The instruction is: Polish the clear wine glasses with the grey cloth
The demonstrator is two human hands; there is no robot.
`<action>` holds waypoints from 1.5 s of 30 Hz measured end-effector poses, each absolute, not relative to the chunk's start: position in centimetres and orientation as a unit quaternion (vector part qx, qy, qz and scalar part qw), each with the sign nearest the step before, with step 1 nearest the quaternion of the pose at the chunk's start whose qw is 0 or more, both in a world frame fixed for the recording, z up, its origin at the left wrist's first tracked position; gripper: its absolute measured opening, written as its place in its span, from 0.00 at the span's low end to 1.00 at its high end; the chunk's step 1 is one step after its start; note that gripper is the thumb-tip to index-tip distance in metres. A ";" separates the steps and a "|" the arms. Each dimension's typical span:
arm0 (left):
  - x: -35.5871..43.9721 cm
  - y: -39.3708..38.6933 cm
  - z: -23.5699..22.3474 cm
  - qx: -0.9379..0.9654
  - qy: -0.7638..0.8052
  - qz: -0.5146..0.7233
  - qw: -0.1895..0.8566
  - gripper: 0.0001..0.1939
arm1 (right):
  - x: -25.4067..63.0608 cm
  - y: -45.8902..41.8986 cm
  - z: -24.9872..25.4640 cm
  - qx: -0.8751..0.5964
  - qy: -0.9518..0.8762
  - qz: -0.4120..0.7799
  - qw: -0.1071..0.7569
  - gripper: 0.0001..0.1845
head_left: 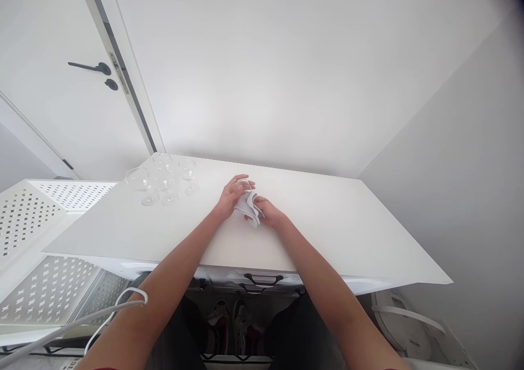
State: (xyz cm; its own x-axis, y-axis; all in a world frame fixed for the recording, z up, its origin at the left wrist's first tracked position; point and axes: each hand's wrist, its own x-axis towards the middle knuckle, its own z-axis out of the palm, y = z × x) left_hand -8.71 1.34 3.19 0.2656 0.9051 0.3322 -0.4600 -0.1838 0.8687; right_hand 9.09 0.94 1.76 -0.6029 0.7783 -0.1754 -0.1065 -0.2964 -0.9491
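Note:
Above the white cabinet top, my left hand has its fingers curled round a clear glass. Only the round rim end of that glass shows; a cloth and my fingers cover the rest. My right hand grips the light grey cloth, which is bunched up against the glass, its folds hanging toward me. Farther left, several clear stemmed glasses stand upright in a group, among them a front-left one and a right-hand one.
A white wall rises behind the cabinet. At the left are a door with a black handle and a white perforated rack. Drawers with black handles face me below the top. A white cable hangs near my left forearm.

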 end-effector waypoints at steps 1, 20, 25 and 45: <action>-8.6 1.2 3.3 0.526 0.222 0.567 0.593 0.27 | 9.0 0.9 1.8 -0.334 -0.535 0.715 0.301 0.16; -8.4 1.2 4.0 0.536 0.334 0.636 0.444 0.17 | 7.7 0.8 1.9 -0.466 -0.705 0.338 0.415 0.13; -9.0 1.0 3.9 0.529 0.234 0.599 0.553 0.22 | 8.4 0.8 2.0 -0.298 -0.589 0.678 0.325 0.19; -9.1 1.3 3.2 0.499 0.220 0.577 0.608 0.25 | 8.4 0.7 2.3 -0.326 -0.551 0.661 0.391 0.20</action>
State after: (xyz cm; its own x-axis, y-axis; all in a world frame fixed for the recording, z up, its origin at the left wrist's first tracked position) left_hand -9.13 1.26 3.19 0.2379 0.9208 0.3091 -0.4819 -0.1644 0.8607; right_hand 8.39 0.69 2.33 -0.4818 0.8763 0.0007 -0.1585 -0.0864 -0.9836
